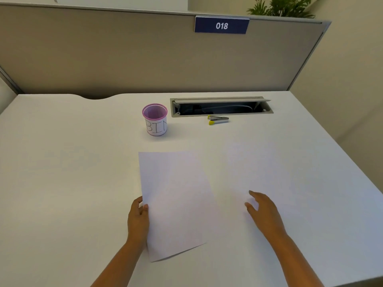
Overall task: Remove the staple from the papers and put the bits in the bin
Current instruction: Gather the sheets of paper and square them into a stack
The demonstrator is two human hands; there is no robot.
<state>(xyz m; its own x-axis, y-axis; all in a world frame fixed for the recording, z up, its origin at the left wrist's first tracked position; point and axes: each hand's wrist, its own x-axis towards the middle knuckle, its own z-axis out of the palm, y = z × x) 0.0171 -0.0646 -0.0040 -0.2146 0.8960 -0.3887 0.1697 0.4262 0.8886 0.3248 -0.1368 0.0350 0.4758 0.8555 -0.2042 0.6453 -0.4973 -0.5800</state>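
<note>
White papers (176, 201) lie on the white desk in front of me, slightly turned. My left hand (137, 218) grips their left edge, thumb on top and fingers under the sheet. My right hand (264, 212) hovers over the desk to the right of the papers, fingers relaxed and holding nothing. A pink mesh cup labelled BIN (155, 119) stands beyond the papers. A small metal staple remover with yellow tips (218, 119) lies to the bin's right. I cannot make out the staple.
An open cable tray (220, 107) is set into the desk (72, 172) behind the staple remover. A grey partition with a blue "018" sign (221, 25) closes off the back. The desk's right edge drops away at the far right.
</note>
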